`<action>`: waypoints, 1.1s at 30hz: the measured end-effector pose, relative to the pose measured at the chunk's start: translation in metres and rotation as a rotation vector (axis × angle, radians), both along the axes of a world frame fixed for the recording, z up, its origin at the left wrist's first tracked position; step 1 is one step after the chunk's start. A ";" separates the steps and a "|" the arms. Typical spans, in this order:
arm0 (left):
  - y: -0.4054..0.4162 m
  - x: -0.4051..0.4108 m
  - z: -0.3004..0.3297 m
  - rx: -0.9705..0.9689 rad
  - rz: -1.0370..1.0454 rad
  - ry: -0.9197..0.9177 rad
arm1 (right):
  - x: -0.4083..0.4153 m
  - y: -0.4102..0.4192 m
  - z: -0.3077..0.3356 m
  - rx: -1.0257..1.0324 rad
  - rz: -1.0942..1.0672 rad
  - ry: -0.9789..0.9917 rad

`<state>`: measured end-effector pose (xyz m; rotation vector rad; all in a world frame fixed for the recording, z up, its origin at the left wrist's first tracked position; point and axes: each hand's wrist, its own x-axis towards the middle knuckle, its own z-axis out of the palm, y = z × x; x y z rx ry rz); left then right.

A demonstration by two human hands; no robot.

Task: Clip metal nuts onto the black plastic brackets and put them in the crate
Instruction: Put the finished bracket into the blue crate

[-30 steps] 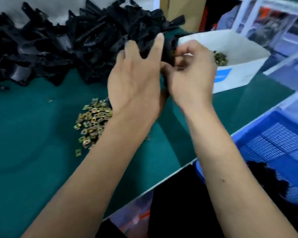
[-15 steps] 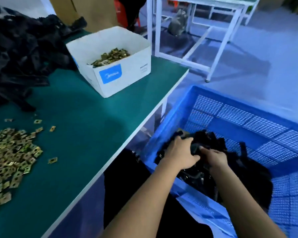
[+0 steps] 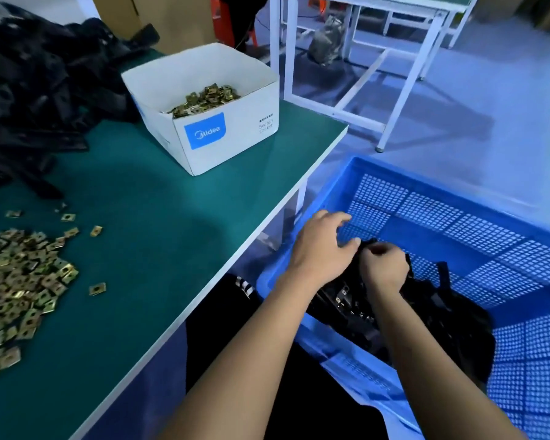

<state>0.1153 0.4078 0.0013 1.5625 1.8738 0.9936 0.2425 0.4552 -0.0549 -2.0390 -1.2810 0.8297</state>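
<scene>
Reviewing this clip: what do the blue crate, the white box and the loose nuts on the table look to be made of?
Blue crate: moulded plastic by the look, with perforated grid walls and a slight sheen.
White box: likely cardboard, matte, with folded edges and a printed blue label.
Loose nuts: thin stamped metal, seemingly brass- or zinc-toned, glinting, each with a centre hole.

White open-topped cardboard box (image 3: 232, 134), upper centre of frame: blue square label (image 3: 205, 134) on its front face read "Midea" in white. To its right, small grey print read "Switch Socket"; characters above were illegible.
</scene>
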 end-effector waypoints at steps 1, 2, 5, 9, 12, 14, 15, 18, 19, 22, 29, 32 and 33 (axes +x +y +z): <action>0.000 -0.006 0.017 0.106 0.040 -0.044 | -0.018 0.000 0.026 0.119 0.052 -0.016; -0.001 -0.013 0.035 0.216 0.079 -0.081 | -0.036 -0.002 0.052 0.235 0.109 -0.014; -0.015 -0.044 0.085 0.522 0.222 -0.089 | -0.091 -0.020 0.126 0.510 0.332 0.066; -0.057 -0.113 0.131 0.715 0.474 -0.087 | -0.174 -0.057 0.182 0.678 0.667 0.065; -0.106 -0.176 0.141 0.738 0.678 -0.024 | -0.245 -0.090 0.188 0.638 0.955 0.046; -0.141 -0.213 0.138 0.718 0.811 0.025 | -0.293 -0.117 0.186 0.608 1.134 0.018; -0.160 -0.231 0.135 0.691 0.889 0.039 | -0.316 -0.133 0.184 0.620 1.224 -0.023; -0.216 -0.281 0.119 0.572 1.118 0.068 | -0.382 -0.182 0.178 0.784 1.431 -0.291; -0.236 -0.297 0.113 0.535 1.180 0.081 | -0.403 -0.199 0.175 0.823 1.452 -0.315; -0.290 -0.335 0.095 0.406 1.314 0.127 | -0.451 -0.236 0.168 0.862 1.442 -0.330; -0.331 -0.363 0.081 0.547 1.527 0.006 | -0.535 -0.275 0.161 0.749 1.800 -0.614; -0.328 -0.367 0.080 0.614 1.521 -0.008 | -0.556 -0.281 0.162 0.707 1.890 -0.597; -0.328 -0.368 0.079 0.636 1.529 -0.025 | -0.559 -0.282 0.161 0.693 1.896 -0.557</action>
